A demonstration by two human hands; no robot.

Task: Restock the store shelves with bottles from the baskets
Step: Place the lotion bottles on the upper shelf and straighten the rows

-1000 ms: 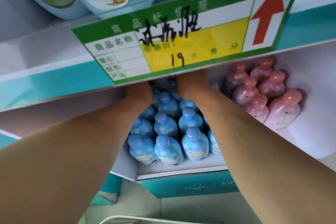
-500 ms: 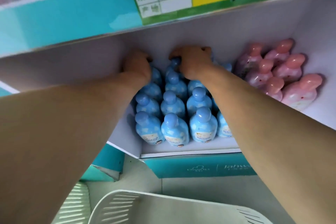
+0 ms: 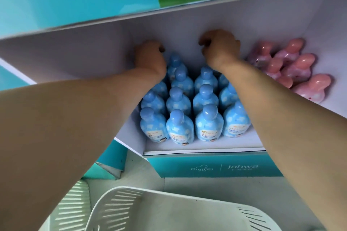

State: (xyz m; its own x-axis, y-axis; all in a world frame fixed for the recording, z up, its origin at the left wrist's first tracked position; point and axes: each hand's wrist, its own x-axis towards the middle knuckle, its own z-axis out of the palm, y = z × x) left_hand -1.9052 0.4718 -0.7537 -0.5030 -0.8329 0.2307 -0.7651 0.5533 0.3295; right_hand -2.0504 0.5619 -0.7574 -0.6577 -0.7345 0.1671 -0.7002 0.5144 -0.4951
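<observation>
Judging by how packed the blue bottles already are, four across and several rows deep on the shelf, this section looks nearly done. Both hands are way at the back: the left hand and right hand are curled downward over the rear row, but honestly can't tell if they're gripping a bottle or just nudging. Pink bottles sit close to the right. The white basket below shows no bottles in the part I can see, so maybe little left.
</observation>
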